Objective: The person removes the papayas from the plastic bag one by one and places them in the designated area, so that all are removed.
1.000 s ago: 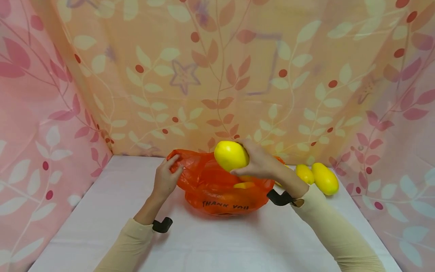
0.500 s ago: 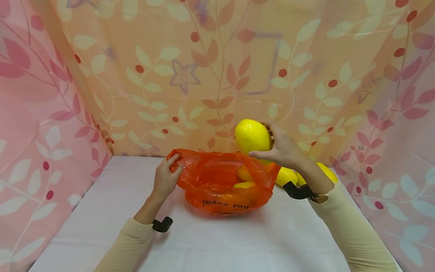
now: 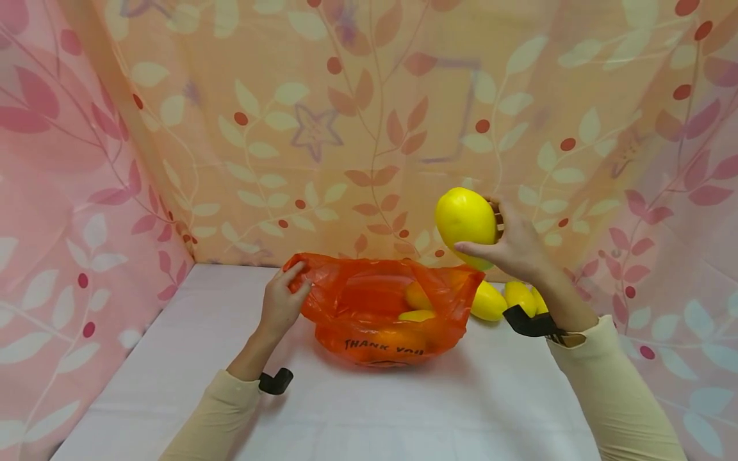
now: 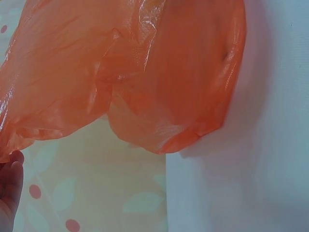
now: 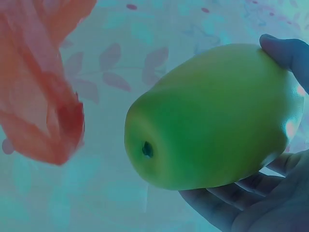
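Observation:
My right hand [image 3: 521, 250] grips a large yellow mango [image 3: 464, 221], raised above the right rim of the bag. In the right wrist view the mango [image 5: 212, 116] shows a greenish end with a small dark stem mark, with thumb and fingers around its other end. At the left, my left hand [image 3: 281, 301] pinches the upper edge of an orange-red plastic bag [image 3: 346, 320] lettered "THANK YOU". Several yellow fruits lie inside the bag, partly seen through its film. The left wrist view shows the bag's side [image 4: 183, 87] and a few fingertips at its edge.
Several more mangoes [image 3: 489, 301] lie on the white tabletop [image 3: 369, 416] right of the bag, partly hidden by my right wrist. A leaf-patterned curtain [image 3: 375, 128] stands behind, with pink patterned sides left and right. Black curved pieces [image 3: 277, 381] are on both wrists.
My right hand has carried the mango up and to the right, from over the bag's mouth to above its right rim. The left hand keeps its hold on the bag.

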`<state>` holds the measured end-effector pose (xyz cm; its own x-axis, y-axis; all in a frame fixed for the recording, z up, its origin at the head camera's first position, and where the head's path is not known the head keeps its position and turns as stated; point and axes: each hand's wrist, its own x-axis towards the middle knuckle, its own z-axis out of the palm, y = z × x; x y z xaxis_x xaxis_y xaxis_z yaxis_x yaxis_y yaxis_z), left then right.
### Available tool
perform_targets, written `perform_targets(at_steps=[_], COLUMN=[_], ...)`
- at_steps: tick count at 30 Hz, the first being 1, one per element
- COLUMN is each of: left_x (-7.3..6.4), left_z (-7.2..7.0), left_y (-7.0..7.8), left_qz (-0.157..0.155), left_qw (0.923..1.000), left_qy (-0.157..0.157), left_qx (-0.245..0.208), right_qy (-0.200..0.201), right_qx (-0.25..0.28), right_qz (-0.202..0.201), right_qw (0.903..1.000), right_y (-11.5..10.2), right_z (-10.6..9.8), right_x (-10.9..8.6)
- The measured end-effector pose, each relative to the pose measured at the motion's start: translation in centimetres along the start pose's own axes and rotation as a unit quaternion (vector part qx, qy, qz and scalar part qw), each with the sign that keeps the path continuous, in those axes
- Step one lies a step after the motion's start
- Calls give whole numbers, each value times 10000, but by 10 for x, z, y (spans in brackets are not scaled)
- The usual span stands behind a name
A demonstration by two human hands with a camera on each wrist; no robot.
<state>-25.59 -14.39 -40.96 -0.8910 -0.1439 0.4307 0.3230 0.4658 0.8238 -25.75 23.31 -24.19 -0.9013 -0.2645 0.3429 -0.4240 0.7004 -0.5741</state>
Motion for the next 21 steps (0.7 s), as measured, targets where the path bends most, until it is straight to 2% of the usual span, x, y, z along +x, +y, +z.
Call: perform_targets(at_steps=[7,21], left_x=[0,0], left_z=[2,2], left_y=[0,-3], left_qz=[106,206], left_qw=[9999,9995], left_qy=[102,201], left_qx=[17,104], right_qy=[259,165], right_qx=[-7,-90], right_qz=[87,1188], right_qw=[9996,9927], right_y=[15,47], right_z=[-9,-36], right_x=[0,-10])
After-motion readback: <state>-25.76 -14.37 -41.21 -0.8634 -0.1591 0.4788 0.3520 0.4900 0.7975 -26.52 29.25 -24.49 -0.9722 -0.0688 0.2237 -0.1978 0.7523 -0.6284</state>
